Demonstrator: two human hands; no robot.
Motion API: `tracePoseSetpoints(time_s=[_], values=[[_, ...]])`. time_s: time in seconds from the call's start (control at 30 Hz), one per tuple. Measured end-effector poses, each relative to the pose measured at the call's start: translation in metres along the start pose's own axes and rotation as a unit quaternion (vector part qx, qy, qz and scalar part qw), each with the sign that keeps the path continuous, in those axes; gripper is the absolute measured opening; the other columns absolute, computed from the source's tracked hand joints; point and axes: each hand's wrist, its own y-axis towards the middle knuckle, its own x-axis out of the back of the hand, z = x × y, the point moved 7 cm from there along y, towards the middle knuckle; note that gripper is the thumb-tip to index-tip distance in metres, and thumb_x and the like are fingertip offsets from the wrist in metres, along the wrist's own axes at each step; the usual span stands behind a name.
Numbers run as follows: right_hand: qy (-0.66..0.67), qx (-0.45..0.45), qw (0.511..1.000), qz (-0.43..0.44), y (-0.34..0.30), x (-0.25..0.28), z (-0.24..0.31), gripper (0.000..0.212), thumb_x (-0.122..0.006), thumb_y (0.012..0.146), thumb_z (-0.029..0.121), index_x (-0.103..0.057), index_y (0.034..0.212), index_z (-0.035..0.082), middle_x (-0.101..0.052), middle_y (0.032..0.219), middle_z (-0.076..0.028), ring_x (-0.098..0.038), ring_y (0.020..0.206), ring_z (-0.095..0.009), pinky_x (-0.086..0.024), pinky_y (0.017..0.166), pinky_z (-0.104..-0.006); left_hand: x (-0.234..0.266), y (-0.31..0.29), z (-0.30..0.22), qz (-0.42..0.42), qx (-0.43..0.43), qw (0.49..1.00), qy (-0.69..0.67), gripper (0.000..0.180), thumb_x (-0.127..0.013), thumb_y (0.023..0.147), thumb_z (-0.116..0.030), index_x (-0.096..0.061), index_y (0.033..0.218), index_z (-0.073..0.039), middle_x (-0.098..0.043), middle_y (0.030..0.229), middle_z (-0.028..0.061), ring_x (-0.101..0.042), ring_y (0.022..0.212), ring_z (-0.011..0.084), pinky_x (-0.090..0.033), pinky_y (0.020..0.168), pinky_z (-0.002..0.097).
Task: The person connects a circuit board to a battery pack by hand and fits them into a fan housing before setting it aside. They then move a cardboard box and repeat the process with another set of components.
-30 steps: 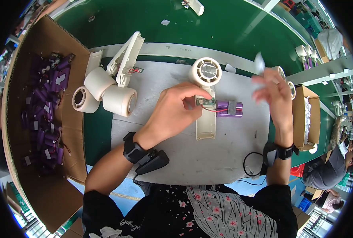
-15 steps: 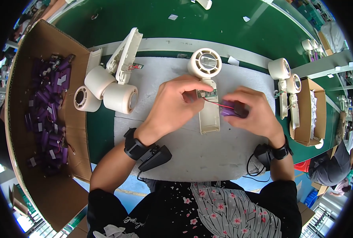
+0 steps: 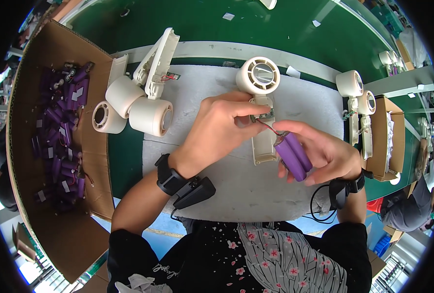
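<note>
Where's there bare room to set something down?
Bare grey mat shows on the person's side of the held purple battery pack and between the middle fan head and right-side fans. The left is crowded: clustered fans beside a battery-filled carton.

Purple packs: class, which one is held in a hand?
The pack in the right hand, over the mat; those in the big box lie heaped, in no hand.

- A purple battery pack point(image 3: 293, 156) (two cylinders side by side) slants in the right hand point(image 3: 333, 157).
- A small green circuit board point(image 3: 268, 115), joined to it by red wire point(image 3: 269, 128), sits over the handle shell point(image 3: 264, 152).
- That shell, cream and open upward, extends from a round vented head point(image 3: 258, 75).
</note>
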Motion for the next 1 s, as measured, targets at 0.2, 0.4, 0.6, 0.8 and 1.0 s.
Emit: tracePoseSetpoints(time_s=[0.2,0.4,0.6,0.8,1.0], values=[[-0.038,-0.049,0.997,-0.05,-0.001,0.007,0.006,0.101,-0.08,0.054,-0.003,-0.033,0.142,0.002,-0.051,0.118,-0.013,-0.061,0.105,-0.029,-0.054,0.082,-0.0368,-0.002,-0.002,-0.001,-0.031,-0.04,0.998,0.027,0.029,-0.074,0.072,0.0,-0.072,0.101,-0.005,-0.069,0.09,0.01,-0.063,0.063,0.0138,-0.05,0.056,0.0243],[-0.101,0.078,0.988,-0.084,0.004,0.026,0.012,0.098,-0.084,0.05,0.0,-0.04,0.137,0.001,-0.05,0.122,-0.01,-0.062,0.098,-0.022,-0.053,0.08,-0.0303,-0.002,-0.002,-0.005,-0.017,-0.042,0.998,0.045,0.03,-0.074,0.073,-0.001,-0.072,0.103,-0.006,-0.069,0.092,0.0113,-0.064,0.062,0.014,-0.05,0.055,0.0253],[-0.155,0.005,0.984,-0.092,0.007,0.02,0.002,0.088,-0.085,0.05,0.001,-0.048,0.129,0.001,-0.051,0.126,-0.01,-0.063,0.09,-0.016,-0.053,0.074,-0.0257,-0.001,-0.003,-0.004,-0.006,-0.051,0.997,0.055,0.029,-0.073,0.075,-0.002,-0.072,0.104,-0.006,-0.069,0.093,0.0126,-0.063,0.06,0.0179,-0.05,0.055,0.0267],[-0.281,0.028,0.95,-0.135,0.009,0.007,0.0,0.08,-0.085,0.052,-0.001,-0.05,0.124,0.002,-0.053,0.125,-0.01,-0.064,0.08,-0.014,-0.053,0.065,-0.0257,0.0,-0.003,-0.004,0.02,-0.067,0.996,0.063,0.028,-0.071,0.078,-0.001,-0.071,0.105,-0.006,-0.068,0.096,0.0156,-0.065,0.064,0.0252,-0.05,0.055,0.0295],[-0.468,0.124,0.859,-0.166,0.01,-0.004,-0.001,0.075,-0.085,0.055,0.0,-0.051,0.122,0.002,-0.054,0.125,-0.01,-0.063,0.072,-0.014,-0.051,0.061,-0.025,0.001,-0.001,-0.005,0.021,-0.087,0.995,0.049,0.024,-0.066,0.079,-0.002,-0.07,0.103,-0.001,-0.065,0.085,0.0187,-0.066,0.071,0.0335,-0.053,0.064,0.0375]])
